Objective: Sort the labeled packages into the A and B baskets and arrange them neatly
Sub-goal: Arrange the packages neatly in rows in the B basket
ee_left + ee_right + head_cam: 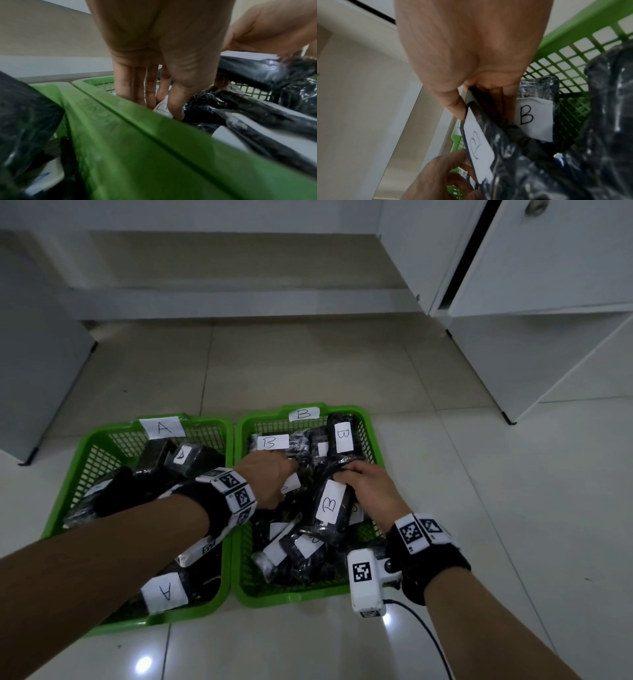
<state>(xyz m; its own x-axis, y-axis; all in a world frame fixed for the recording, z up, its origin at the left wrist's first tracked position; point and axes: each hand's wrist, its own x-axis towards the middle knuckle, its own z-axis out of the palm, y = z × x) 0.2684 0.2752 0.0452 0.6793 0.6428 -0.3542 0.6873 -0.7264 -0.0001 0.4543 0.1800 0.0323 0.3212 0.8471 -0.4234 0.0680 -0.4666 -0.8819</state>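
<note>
Two green mesh baskets sit side by side on the floor: basket A [191, 616] on the left and basket B [291, 597] on the right. Both hold several black wrapped packages with white letter labels. My left hand [274, 477] reaches across into basket B, where thumb and fingers [149, 100] pinch a labelled package [163, 109]. My right hand [356, 474] grips the top end of a black B package [330, 505], which stands tilted over the pile. On that package's label side [479, 148] lies the thumb [455, 106], with the other fingers behind.
Pale floor tiles [308, 364] stretch beyond the baskets. A white cabinet [548, 302] stands at the right and a grey unit [34, 371] at the left. A black cable [428, 631] trails from the right wrist camera. An A package [164, 594] lies under my left forearm.
</note>
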